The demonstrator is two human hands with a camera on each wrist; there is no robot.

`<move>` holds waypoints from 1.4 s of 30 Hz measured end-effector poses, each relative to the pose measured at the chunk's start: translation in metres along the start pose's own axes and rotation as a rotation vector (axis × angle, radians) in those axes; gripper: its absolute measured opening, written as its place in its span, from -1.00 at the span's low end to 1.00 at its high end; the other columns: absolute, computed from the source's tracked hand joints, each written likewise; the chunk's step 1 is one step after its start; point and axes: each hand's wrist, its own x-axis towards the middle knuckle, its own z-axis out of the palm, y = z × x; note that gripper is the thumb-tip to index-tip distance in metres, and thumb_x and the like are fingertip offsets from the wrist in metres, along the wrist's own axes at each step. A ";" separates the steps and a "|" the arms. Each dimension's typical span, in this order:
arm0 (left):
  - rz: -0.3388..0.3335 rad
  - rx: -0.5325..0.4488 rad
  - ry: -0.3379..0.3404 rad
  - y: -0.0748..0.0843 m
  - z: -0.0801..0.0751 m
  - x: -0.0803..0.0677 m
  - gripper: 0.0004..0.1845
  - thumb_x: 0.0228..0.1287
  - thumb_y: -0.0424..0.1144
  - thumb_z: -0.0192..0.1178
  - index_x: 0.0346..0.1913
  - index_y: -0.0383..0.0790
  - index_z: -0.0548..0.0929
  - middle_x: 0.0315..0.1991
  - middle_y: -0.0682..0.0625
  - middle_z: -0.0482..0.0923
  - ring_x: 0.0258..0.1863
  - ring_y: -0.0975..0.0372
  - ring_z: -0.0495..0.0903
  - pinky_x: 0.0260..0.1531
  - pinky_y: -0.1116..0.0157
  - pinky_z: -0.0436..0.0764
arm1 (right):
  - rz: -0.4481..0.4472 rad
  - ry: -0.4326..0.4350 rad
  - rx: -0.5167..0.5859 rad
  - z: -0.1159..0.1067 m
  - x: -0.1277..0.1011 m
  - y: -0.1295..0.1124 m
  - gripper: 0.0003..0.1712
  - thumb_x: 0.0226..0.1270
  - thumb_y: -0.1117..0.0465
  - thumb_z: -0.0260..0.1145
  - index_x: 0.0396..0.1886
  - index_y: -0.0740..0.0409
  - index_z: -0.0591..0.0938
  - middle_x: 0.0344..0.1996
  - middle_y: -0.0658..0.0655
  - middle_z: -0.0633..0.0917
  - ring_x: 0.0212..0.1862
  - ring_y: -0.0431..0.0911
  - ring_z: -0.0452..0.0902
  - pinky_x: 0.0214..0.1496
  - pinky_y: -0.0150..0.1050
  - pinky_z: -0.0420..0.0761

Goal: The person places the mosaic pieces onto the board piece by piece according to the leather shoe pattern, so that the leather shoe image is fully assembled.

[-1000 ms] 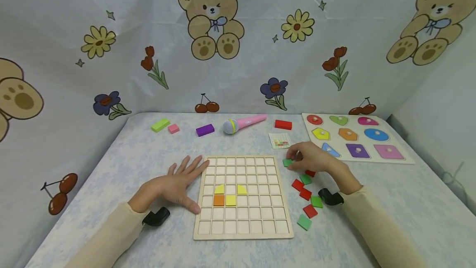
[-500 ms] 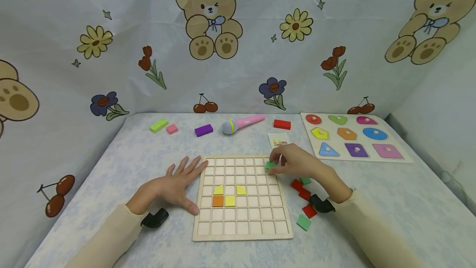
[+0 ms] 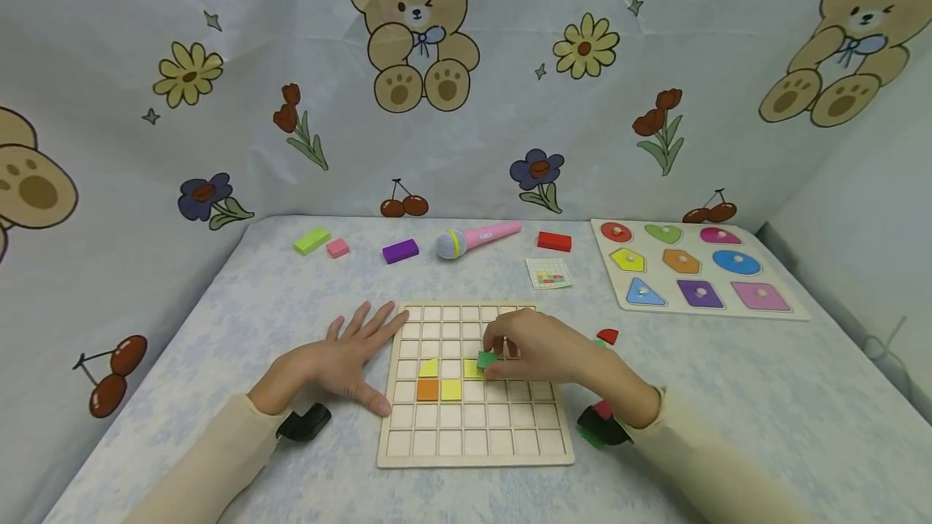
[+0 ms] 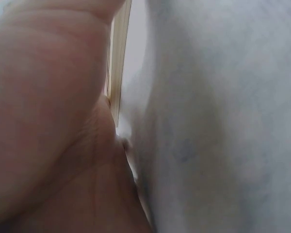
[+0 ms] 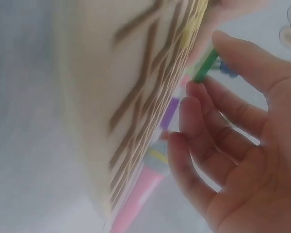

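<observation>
In the head view a wooden grid board (image 3: 510, 445) lies in the middle of the table. Two yellow rounded-corner tiles, a yellow square tile (image 3: 451, 390) and an orange square tile (image 3: 427, 390) sit in its cells. My right hand (image 3: 542, 346) pinches a green square tile (image 3: 486, 360) between thumb and fingertips, over the board and overlapping the right yellow rounded tile (image 3: 472, 369). The right wrist view shows that green tile (image 5: 206, 66) on edge, above the board. Spread flat, my left hand (image 3: 345, 362) rests at the board's left edge, fingertips and thumb touching its frame.
Red and green tiles, including a red quarter-round tile (image 3: 607, 335), lie right of the board, partly hidden by my right arm. Behind are a pattern card (image 3: 549, 273), a pink toy microphone (image 3: 476, 239), a red block (image 3: 555, 242), a purple block (image 3: 400, 251) and a shape puzzle board (image 3: 709, 269).
My right hand has picked up the green tile from the table right of the board and carried it left over the grid. My left hand has stayed at the board's edge.
</observation>
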 end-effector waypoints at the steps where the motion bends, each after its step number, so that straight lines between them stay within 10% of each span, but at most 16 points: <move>1: 0.003 -0.001 0.000 0.000 0.000 0.000 0.48 -0.18 0.41 0.48 0.64 -0.01 -0.27 0.64 -0.14 -0.51 0.57 -0.21 -0.54 0.35 -0.42 -0.38 | -0.005 -0.008 0.000 0.002 0.001 -0.003 -0.77 0.22 -0.03 0.51 -0.23 -0.07 0.69 -0.40 -0.19 0.62 -0.33 -0.23 0.53 -0.27 -0.38 0.53; 42: 0.007 0.014 0.001 0.002 -0.001 -0.003 0.47 -0.16 0.43 0.46 0.64 -0.05 -0.26 0.64 -0.16 -0.48 0.57 -0.23 -0.52 0.34 -0.45 -0.35 | -0.232 -0.179 -0.232 0.031 0.032 -0.077 -0.76 0.19 -0.06 0.51 -0.42 -0.15 0.60 -0.44 -0.21 0.55 -0.43 -0.39 0.38 -0.43 -0.52 0.40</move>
